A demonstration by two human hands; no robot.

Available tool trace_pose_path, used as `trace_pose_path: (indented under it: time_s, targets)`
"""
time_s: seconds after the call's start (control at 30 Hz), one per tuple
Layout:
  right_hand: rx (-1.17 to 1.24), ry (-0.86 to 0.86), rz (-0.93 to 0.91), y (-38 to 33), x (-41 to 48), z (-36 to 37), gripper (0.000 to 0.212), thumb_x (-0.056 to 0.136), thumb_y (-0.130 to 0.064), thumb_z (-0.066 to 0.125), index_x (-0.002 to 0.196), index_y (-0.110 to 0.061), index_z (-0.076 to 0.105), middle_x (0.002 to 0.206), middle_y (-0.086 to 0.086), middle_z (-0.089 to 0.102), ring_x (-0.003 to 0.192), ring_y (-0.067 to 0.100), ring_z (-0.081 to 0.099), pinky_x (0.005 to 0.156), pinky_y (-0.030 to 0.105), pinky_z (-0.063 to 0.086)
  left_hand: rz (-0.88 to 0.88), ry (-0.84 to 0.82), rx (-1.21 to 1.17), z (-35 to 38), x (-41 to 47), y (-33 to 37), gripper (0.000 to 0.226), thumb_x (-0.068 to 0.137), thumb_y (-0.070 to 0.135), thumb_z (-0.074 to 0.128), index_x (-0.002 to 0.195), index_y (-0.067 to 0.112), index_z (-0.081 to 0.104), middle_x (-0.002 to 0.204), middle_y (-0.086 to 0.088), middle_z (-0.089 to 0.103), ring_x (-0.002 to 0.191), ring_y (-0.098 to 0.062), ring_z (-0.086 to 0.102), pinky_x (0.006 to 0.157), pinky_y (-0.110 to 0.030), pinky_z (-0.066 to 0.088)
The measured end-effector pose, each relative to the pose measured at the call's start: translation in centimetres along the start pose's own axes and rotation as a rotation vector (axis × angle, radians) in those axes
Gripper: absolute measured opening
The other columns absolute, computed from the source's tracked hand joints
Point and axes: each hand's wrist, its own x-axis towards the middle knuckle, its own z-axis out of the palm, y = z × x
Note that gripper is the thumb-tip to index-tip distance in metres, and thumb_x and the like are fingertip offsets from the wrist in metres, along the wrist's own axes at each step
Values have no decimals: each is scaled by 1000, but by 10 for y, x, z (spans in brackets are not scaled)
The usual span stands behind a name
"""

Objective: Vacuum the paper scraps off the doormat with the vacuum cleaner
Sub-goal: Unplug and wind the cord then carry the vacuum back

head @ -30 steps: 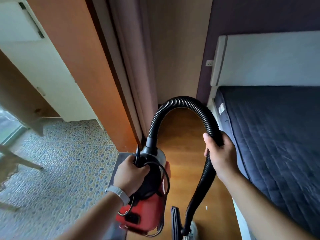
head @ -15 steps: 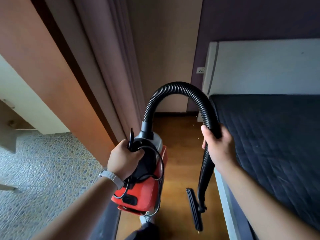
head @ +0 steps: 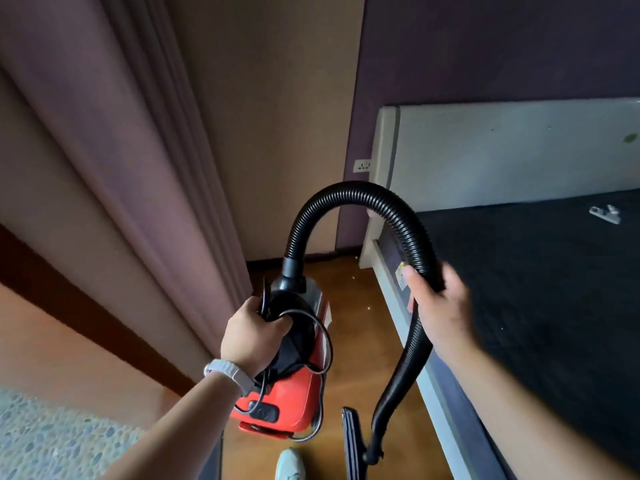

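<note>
Two grips: left hand (head: 254, 336) around vacuum cleaner (head: 289, 398), right hand (head: 441, 306) around hose (head: 349, 191).

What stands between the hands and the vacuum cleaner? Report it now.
Nothing visible does. The left hand grips the red vacuum cleaner at its top, and the right hand grips its black hose partway along.

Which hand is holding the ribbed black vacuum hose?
The right hand, curled round the ribbed black hose; the left hand, wearing a pale wristband, instead grips the red vacuum cleaner.
</note>
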Motion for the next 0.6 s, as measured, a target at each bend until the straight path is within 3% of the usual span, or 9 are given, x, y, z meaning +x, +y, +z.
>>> trace_pose_path:
  time_s: [0.23,0.4,0.6]
  targets:
    - [22,60,25,-11,59,40,13,91,-36,68,91,-25,62,64,1,62,52,11,58,47,26,45,59,-29,25,-6,98,31,26,72,31,75,95,25,65,81,3,66,76,-22,60,63,-29,42]
    - [77,60,27,-5,103,68,11,91,-26,70,89,-19,62,65,1,61,51,11,58,45,25,47,33,-43,69,7,150,45,22,72,33,75,89,24,64,78,2,65,78,-25,62,61,-29,40]
    - [120,-48,52,24,191,99,15,91,-28,69,94,-15,63,70,8,62,55,15,60,47,21,47,-36,4,58,37,209,69,21,76,29,76,87,23,59,75,-2,62,74,-25,56,61,-29,37]
